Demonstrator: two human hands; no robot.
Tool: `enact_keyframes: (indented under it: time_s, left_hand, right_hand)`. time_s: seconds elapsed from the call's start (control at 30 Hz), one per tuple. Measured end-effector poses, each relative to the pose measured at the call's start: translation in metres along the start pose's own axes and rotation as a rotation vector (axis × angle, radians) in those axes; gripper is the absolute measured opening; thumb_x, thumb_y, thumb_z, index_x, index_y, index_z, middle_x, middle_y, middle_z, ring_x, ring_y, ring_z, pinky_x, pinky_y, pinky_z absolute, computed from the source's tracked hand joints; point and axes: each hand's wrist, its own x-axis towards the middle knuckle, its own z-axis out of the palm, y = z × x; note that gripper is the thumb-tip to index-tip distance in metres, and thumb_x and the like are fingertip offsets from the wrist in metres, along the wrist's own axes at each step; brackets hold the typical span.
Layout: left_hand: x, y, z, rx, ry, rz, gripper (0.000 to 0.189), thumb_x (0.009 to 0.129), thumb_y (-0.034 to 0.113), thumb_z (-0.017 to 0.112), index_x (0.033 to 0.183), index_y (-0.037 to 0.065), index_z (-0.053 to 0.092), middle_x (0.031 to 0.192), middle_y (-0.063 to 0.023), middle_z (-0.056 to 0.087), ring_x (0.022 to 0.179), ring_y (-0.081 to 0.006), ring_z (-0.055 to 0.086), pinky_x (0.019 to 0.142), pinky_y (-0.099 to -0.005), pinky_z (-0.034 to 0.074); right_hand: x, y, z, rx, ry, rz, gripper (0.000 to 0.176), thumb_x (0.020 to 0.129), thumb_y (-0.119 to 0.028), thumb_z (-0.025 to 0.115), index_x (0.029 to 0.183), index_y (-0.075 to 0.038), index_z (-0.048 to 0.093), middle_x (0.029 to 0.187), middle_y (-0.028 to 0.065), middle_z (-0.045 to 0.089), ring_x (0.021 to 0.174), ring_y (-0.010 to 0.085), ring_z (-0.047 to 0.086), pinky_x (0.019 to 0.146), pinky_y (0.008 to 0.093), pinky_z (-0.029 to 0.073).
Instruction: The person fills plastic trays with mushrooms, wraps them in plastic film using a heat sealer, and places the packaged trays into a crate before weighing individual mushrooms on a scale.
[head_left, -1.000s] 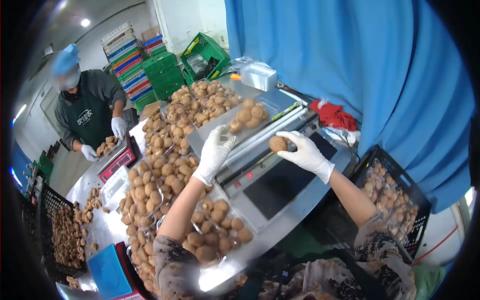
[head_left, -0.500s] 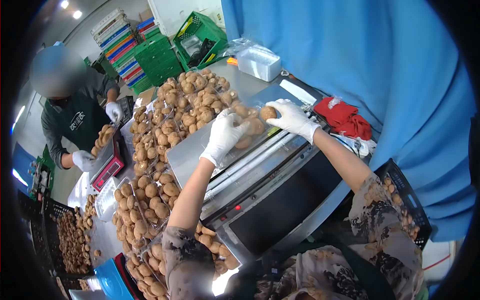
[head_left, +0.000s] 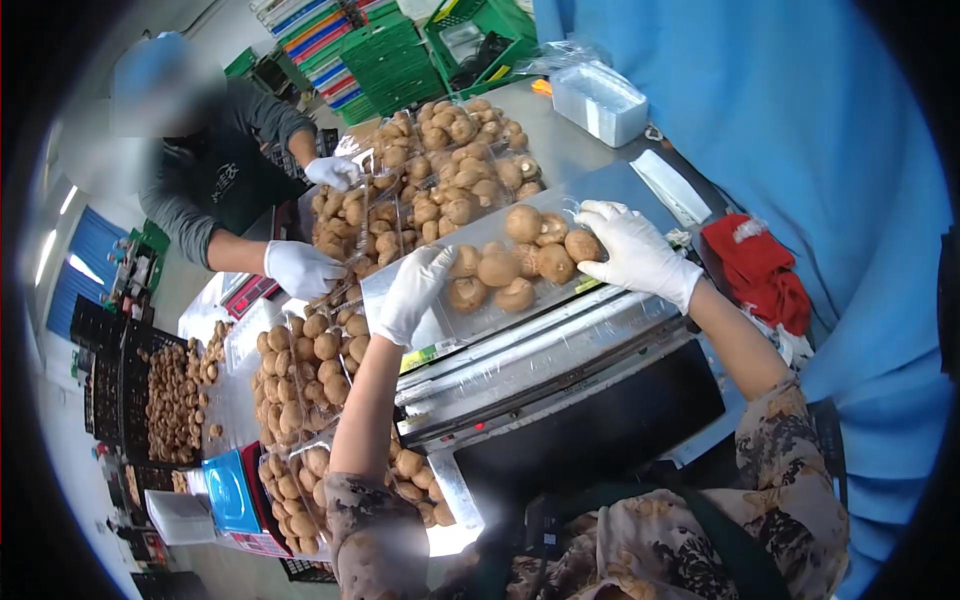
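Observation:
Several brown mushrooms (head_left: 525,255) sit in a clear plastic tray on the metal top of a machine (head_left: 590,390). At the tray's left end is my left hand (head_left: 412,290), white-gloved, its fingers closed on the edge. My right hand (head_left: 640,252), also gloved, grips the right end, with its fingertips beside the outermost mushroom. The tray's clear rim is hard to make out under both hands. A green and yellow label strip shows near the machine's front bar.
Stacked mushroom packs (head_left: 440,190) cover the table beyond and left. Across it a co-worker's gloved hands (head_left: 303,268) touch packs. A white box (head_left: 600,103) stands behind, a red cloth (head_left: 757,270) lies right, and a blue scale (head_left: 233,490) is lower left.
The view has shifted, and the mushrooms between my hands show more fully. My hands are farther apart. The co-worker's hands have moved from a pack on the scale to the stacked packs.

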Motion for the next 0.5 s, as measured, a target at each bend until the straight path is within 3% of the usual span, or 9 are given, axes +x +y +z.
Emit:
enact_keyframes:
  time_s: [0.1,0.17,0.27,0.3,0.4,0.43,0.5]
  left_hand:
    - [-0.003,-0.012,0.014,0.285,0.158,0.169,0.043,0.096,0.033,0.051,0.116,-0.004,0.057,0.106,-0.0182,0.063,0.101,-0.0301,0.059,0.089,-0.035,0.044]
    - [-0.01,0.0,0.019,0.354,0.259,0.217,0.038,0.094,0.03,0.052,0.112,-0.004,0.057,0.11,-0.0244,0.061,0.106,-0.0373,0.057,0.089,-0.0409,0.045]
    - [-0.01,0.011,0.025,0.202,0.291,0.384,0.041,0.093,0.03,0.053,0.12,-0.001,0.054,0.119,-0.0263,0.056,0.114,-0.0391,0.052,0.097,-0.0402,0.042]
    - [-0.013,0.015,0.026,0.152,0.197,0.347,0.043,0.092,0.032,0.056,0.122,0.002,0.054,0.126,-0.0268,0.051,0.119,-0.041,0.048,0.101,-0.0405,0.039]
    - [-0.015,0.013,0.03,0.459,0.14,0.442,0.044,0.09,0.034,0.057,0.124,0.006,0.055,0.129,-0.026,0.05,0.119,-0.0402,0.048,0.102,-0.0412,0.038]
    - [-0.014,0.011,0.029,0.396,0.151,0.485,0.04,0.089,0.031,0.06,0.121,0.008,0.058,0.129,-0.0242,0.05,0.116,-0.0364,0.053,0.098,-0.0397,0.043]
    - [-0.015,0.009,0.027,0.099,0.098,0.348,0.037,0.088,0.029,0.062,0.117,0.005,0.06,0.128,-0.0232,0.051,0.113,-0.0334,0.056,0.094,-0.0379,0.046]
  right_hand:
    - [0.018,-0.013,-0.01,0.108,-0.001,-0.026,0.061,0.081,-0.029,0.066,0.132,-0.004,0.045,0.131,0.0182,0.047,0.12,0.0352,0.046,0.103,0.0418,0.037]
    - [0.038,-0.018,-0.003,0.133,-0.02,-0.091,0.059,0.082,-0.028,0.065,0.132,-0.005,0.045,0.131,0.0177,0.048,0.119,0.0348,0.047,0.102,0.0416,0.038]
    - [0.064,-0.022,0.009,0.113,-0.1,-0.102,0.051,0.082,-0.025,0.064,0.128,-0.008,0.05,0.126,0.0156,0.052,0.112,0.0329,0.053,0.097,0.0401,0.042]
    - [0.071,-0.023,0.012,0.098,-0.156,-0.082,0.049,0.082,-0.025,0.064,0.127,-0.008,0.051,0.125,0.0152,0.053,0.111,0.0326,0.054,0.096,0.0399,0.043]
    - [0.077,-0.023,0.02,0.148,-0.181,-0.066,0.042,0.083,-0.024,0.063,0.122,-0.009,0.056,0.121,0.0141,0.056,0.108,0.0319,0.056,0.095,0.0393,0.044]
    - [0.077,-0.021,0.021,0.178,-0.166,-0.068,0.04,0.084,-0.023,0.062,0.121,-0.009,0.057,0.119,0.0137,0.057,0.107,0.0317,0.056,0.094,0.0391,0.044]
    - [0.077,-0.015,0.025,0.257,-0.171,-0.088,0.036,0.085,-0.022,0.061,0.118,-0.008,0.059,0.116,0.0136,0.059,0.107,0.0319,0.057,0.094,0.0393,0.044]
